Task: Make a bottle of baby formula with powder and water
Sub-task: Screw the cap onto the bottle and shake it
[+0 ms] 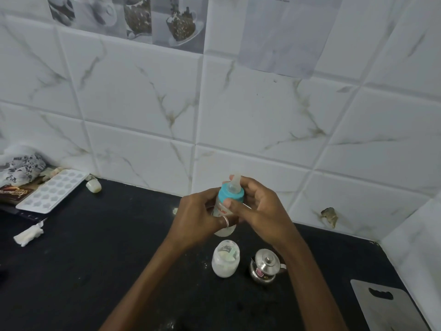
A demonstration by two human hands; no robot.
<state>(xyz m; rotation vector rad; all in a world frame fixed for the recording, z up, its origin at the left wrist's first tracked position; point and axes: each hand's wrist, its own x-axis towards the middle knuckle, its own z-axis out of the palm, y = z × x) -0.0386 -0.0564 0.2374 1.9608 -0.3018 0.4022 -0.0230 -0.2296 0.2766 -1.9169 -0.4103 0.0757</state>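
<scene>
I hold a clear baby bottle (222, 211) above the black counter, its teal collar (231, 194) and clear teat on top. My left hand (200, 216) wraps the bottle's body, a ring on one finger. My right hand (257, 209) grips the teal collar from the right, thumb across its front. Pale liquid shows at the bottle's base. Below it on the counter stands an open glass jar of white powder (225, 259) with a pale green scoop inside. A small steel kettle (265, 267) with its lid on stands right of the jar.
A white ice tray (51, 191), a patterned cloth (20, 167) and a brown packet lie at the far left. A crumpled tissue (28, 236) lies at the left edge. A grey cutting board (386, 304) rests at the lower right. Tiled walls close the back and right.
</scene>
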